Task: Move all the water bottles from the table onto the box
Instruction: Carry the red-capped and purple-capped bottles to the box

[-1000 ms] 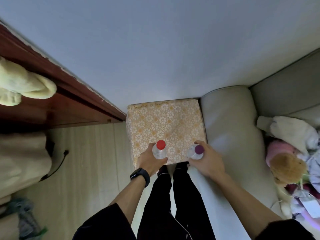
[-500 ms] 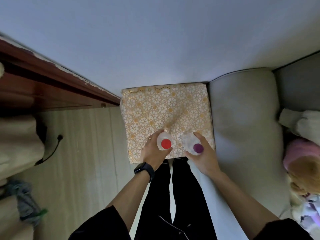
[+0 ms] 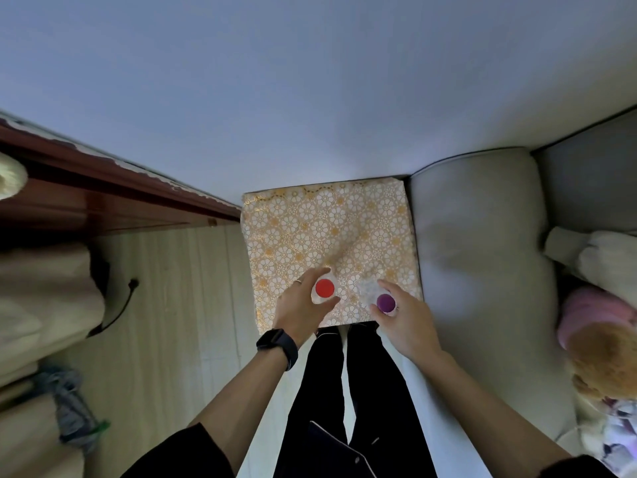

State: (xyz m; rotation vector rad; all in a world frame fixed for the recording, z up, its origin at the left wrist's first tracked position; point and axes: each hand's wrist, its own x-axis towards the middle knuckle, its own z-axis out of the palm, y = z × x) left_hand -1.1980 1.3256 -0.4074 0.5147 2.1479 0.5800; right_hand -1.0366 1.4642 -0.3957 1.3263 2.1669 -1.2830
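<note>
The box [image 3: 310,222] is covered in gold cloth with white flowers and stands against the wall. My left hand [image 3: 300,312] is wrapped around a clear water bottle with a red cap [image 3: 324,288], held over the box's near edge. My right hand [image 3: 403,315] grips a second clear bottle with a purple cap [image 3: 385,301] near the box's front right corner. Both bottles are seen from straight above, so I cannot tell whether their bases touch the cloth.
A grey sofa arm [image 3: 475,243] stands directly right of the box, with plush toys [image 3: 599,332] on the seat. A dark wooden bed frame [image 3: 103,201] and bedding [image 3: 44,298] are on the left, with a cable [image 3: 120,305] on the wooden floor.
Both hands have carried the bottles forward over the box's near edge and lower toward it. The view has tilted further down over the box.
</note>
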